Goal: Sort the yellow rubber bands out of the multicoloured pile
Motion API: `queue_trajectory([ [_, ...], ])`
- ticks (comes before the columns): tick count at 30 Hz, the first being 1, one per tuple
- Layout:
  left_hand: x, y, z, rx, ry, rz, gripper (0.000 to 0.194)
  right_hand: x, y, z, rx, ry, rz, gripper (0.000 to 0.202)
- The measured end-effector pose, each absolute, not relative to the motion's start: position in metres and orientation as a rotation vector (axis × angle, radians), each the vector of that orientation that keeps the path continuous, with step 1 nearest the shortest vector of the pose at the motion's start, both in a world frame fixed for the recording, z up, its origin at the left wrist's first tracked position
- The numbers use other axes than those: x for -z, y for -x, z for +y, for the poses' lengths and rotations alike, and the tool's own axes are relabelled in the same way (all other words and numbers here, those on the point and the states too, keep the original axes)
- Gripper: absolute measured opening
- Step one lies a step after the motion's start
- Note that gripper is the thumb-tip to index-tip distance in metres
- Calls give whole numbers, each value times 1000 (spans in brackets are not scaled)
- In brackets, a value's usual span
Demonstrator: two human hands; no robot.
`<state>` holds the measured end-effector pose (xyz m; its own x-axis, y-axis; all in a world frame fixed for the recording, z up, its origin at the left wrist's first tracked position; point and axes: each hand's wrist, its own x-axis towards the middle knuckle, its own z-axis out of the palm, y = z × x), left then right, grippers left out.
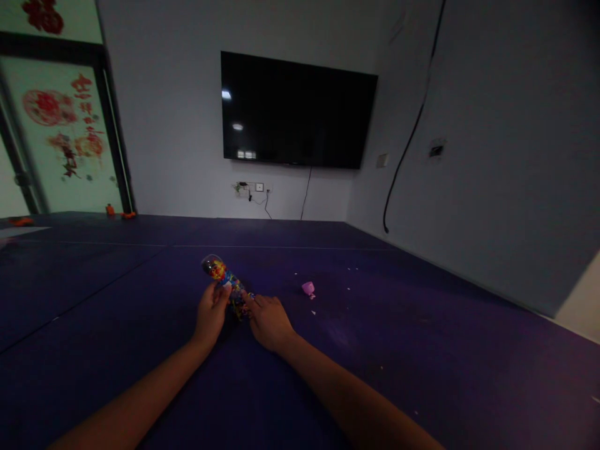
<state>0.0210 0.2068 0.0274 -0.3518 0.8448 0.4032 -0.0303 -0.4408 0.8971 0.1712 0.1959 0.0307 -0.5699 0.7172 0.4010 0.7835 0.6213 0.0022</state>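
Observation:
A clear tube-shaped container (233,281) with a rounded end and colourful contents is tilted over the dark blue-purple surface, its rounded end pointing up and left. My left hand (212,314) is closed on its left side, thumb against the tube. At the lower end my right hand (268,319) touches the tube with its fingers; what those fingers grip, if anything, is too small to make out. To the right of my hands lies a small pink object (308,289).
Small white scraps (314,312) are scattered on the surface (154,350) around the pink object. Orange items (110,210) lie at the far left by the door. A television (295,112) hangs on the back wall, and a black cable (407,150) hangs at the right.

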Motion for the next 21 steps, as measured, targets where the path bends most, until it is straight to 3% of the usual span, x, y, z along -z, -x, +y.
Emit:
queue_trajectory([
  [11,-27,-24,207,-1660,-1108,1027,47,-29,-170,196,248,1241,-2422,54],
  [16,-34,-32,196,-1559,-1187,977,49,-30,-170,197,232,1273,-2356,70],
  [21,-35,-37,190,-1502,-1252,957,48,-29,-171,198,205,1289,-2321,66],
])
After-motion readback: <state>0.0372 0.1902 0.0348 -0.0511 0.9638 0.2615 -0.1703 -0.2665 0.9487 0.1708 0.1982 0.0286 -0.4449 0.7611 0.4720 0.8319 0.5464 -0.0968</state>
